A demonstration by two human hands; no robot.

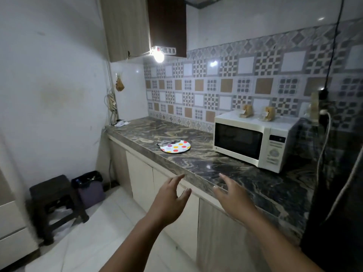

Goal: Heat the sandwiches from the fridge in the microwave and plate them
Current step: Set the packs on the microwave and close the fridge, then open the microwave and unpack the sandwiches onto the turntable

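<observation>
Right of the microwave (253, 141), at the frame's edge: dark fridge (337, 193), door seemingly closed, holding the sandwiches by the task's word, none on view. Left of the microwave on the marbled bench (196, 161): spotted plate (175, 146), bare, with what looks like cutlery (167, 142) across its far rim. Atop the microwave: two small brown packets (257, 111), contents unclear. Nearer than the microwave, over the bench's front edge: left hand (170, 199) and right hand (231, 195), both loose, fingers spread, holding nothing. Probably the very start, sandwiches not yet fetched. Best turned right toward the fridge, door pulled with one hand, other kept free for lifting. Worth minding the cable (324, 138) hanging beside the microwave.
</observation>
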